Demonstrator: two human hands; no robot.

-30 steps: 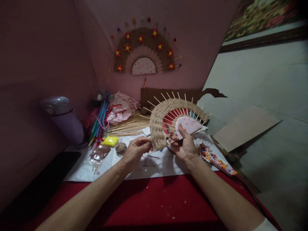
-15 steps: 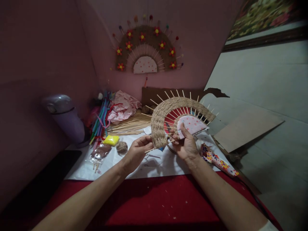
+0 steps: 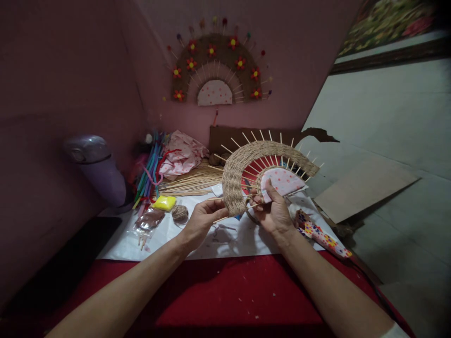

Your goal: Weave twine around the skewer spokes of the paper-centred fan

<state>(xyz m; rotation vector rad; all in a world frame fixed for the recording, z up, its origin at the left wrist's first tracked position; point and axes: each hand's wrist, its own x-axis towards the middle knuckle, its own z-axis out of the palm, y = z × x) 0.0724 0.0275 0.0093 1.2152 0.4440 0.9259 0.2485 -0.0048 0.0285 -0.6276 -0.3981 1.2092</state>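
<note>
Held up over the table is a half-round woven fan [image 3: 234, 180], its twine band threaded over thin sticks that poke out past the outer edge. At its centre is a half-disc covered in pink dotted cloth [image 3: 282, 182]. My left hand [image 3: 200, 219] pinches the sticks at the band's lower left end. My right hand [image 3: 276, 213] grips the half-disc, thumb on the cloth and fingers behind it, partly hidden. A ball of twine [image 3: 180, 214] lies left of the fan, close to my left hand.
White paper [image 3: 164, 246] covers part of the red tablecloth [image 3: 211, 295]. To the left are a purple bottle [image 3: 98, 171], pipe cleaners [image 3: 150, 164] and a yellow packet [image 3: 164, 203]. A flower-patterned object [image 3: 324, 234] lies right. A finished-looking fan decoration [image 3: 252, 58] hangs on the wall.
The whole view has shifted slightly, with the scene sliding a little to the right. Both hands keep the same hold on the fan.
</note>
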